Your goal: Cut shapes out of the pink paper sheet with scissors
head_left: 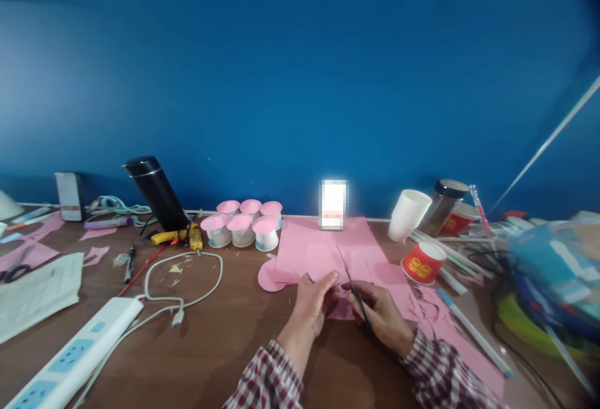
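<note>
My right hand (382, 315) is closed around dark scissors (357, 299), whose thin blades point up and away toward the wall. Close beside it, my left hand (312, 302) is closed, with thumb and fingers pinched together on pink paper (344, 296); the fingers partly hide the piece. Under and beyond both hands lie large pink sheets (323, 243). A pink paper disc (269, 276) pokes out at the sheets' left edge.
Several small cups with pink tops (241, 227) stand left of the sheets. A red paper cup (424, 262), white cups (409, 212) and pink scraps (429, 312) are at right. A power strip (77, 353), white cable (182, 299) and black flask (157, 193) occupy the left.
</note>
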A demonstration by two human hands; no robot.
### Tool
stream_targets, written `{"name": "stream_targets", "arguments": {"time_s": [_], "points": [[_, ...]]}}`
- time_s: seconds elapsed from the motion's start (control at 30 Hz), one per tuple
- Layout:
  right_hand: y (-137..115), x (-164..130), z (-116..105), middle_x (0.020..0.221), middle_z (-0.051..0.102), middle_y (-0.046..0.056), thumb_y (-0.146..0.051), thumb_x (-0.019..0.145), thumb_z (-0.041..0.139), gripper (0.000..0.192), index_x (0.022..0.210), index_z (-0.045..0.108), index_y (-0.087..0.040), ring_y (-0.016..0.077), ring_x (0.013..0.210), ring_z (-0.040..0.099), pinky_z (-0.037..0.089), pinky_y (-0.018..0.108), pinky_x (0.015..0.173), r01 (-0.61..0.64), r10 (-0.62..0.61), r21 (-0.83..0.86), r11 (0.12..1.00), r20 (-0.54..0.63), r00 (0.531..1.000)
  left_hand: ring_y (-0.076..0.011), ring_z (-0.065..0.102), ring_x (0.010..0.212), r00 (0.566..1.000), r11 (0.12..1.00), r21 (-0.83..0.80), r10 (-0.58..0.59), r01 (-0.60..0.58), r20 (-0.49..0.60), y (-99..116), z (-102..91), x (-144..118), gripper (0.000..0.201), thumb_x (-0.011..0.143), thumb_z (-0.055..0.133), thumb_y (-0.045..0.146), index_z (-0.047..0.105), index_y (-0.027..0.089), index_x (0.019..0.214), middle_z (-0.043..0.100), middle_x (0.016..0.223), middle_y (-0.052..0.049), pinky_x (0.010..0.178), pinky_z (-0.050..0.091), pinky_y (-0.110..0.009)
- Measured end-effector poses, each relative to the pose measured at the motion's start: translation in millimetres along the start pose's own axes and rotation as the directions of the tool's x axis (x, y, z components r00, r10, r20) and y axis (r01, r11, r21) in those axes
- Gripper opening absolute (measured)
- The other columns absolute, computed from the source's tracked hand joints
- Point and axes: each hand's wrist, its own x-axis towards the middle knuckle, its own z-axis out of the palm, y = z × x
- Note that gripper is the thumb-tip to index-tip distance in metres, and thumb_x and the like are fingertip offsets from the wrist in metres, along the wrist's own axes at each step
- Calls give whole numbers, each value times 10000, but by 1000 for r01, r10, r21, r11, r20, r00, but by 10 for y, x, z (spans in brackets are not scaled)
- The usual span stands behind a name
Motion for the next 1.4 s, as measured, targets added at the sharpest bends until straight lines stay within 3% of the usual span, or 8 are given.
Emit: {"name": "stream_targets", "arguments": {"time_s": [1.4], "points": [[41, -6, -22, 517, 485, -34, -435, 823, 582, 374, 981, 657, -104, 112, 439, 469, 420, 224, 429, -14, 14, -8, 1000, 22, 1000, -60, 495, 423, 1000, 999, -35, 26, -26, 10, 28, 14, 5, 397, 496, 844, 286, 517, 143, 673, 537, 503, 37, 418, 411, -168]]}}
